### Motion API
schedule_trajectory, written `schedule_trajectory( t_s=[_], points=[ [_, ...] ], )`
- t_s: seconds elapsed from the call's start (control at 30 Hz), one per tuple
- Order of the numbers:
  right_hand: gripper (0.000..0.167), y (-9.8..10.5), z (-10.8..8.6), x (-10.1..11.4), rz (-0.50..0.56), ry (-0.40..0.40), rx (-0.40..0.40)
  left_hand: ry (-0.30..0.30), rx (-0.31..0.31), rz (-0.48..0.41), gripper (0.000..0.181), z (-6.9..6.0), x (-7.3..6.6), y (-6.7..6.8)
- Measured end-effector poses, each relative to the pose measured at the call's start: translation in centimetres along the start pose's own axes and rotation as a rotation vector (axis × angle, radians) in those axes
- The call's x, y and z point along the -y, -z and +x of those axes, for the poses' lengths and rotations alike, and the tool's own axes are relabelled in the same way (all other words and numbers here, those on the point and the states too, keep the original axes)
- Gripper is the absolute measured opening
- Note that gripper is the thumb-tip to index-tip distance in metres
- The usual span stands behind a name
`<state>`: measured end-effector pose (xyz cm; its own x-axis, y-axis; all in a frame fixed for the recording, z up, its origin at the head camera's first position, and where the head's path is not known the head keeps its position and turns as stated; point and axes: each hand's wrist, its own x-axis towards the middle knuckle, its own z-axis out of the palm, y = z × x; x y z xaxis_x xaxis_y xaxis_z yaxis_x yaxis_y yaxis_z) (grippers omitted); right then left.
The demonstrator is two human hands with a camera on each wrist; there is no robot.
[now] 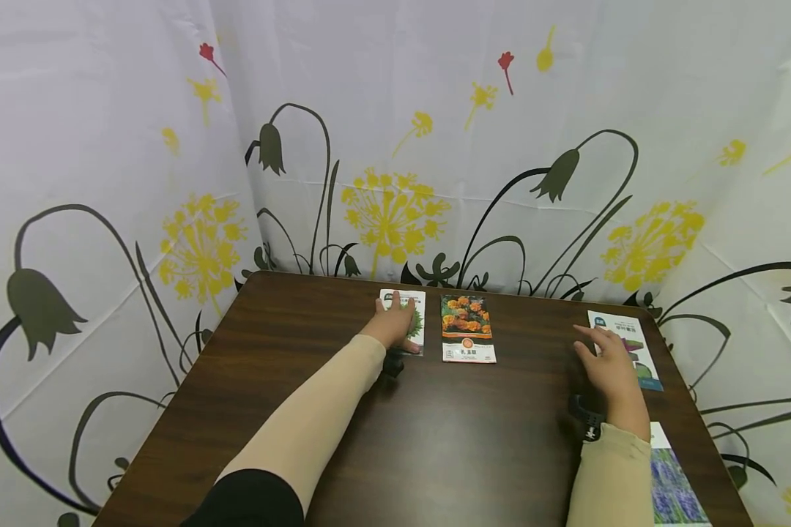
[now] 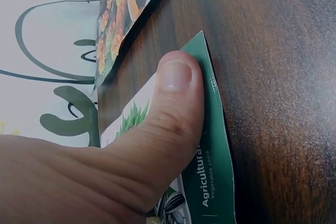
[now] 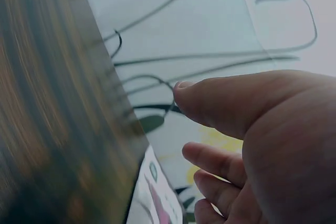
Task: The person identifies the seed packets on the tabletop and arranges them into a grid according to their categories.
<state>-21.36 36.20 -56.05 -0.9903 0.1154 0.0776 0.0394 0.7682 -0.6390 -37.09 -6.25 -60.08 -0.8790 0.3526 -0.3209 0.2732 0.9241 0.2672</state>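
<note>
Your left hand [image 1: 390, 326]: fingers spread, thumb laid on the leafy-green packet [image 1: 418, 320] beneath it. Just right of that hand: one orange-flower packet [image 1: 468, 329], flat. Your right hand [image 1: 611, 373]: fingers loosely extended, overlapping the white-and-blue packet [image 1: 638, 353] in the head view; contact cannot be told. Beside your right forearm: one purple-flower packet [image 1: 675, 483].

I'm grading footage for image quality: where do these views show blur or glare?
Head view: soft sheen on the dark brown wood-grained table; left wrist view: speckled glare on that table, the green-and-white paper packet sharp enough to read in part; right wrist view: dim, the table smeared by blur, the white paper packet with purple print soft.
</note>
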Motion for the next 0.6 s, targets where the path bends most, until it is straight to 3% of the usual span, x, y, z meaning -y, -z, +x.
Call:
schedule_trajectory(
  t_s=[0.2,0.3,0.43,0.53,0.6],
  points=[
    [0.048,0.6,-0.2,-2.3,0.017,-0.089,-0.058,0.015,0.017,-0.033,0.129,-1.7,-1.2,1.5],
    [0.047,0.5,-0.1,-3.1,0.030,-0.110,-0.109,0.001,-0.005,-0.034,0.131,-1.1,-0.8,1.0],
    [0.045,0.2,-0.1,-3.7,0.066,-0.122,-0.171,-0.009,-0.021,-0.003,0.128,-1.5,-1.0,1.3],
    [0.044,0.2,-0.2,-4.1,0.075,-0.140,-0.198,-0.006,-0.012,0.019,0.122,-3.2,-1.8,2.4],
    [0.043,0.2,-0.2,-4.5,0.071,-0.155,-0.203,-0.008,-0.020,0.024,0.121,-3.5,-1.8,2.5]
  ],
)
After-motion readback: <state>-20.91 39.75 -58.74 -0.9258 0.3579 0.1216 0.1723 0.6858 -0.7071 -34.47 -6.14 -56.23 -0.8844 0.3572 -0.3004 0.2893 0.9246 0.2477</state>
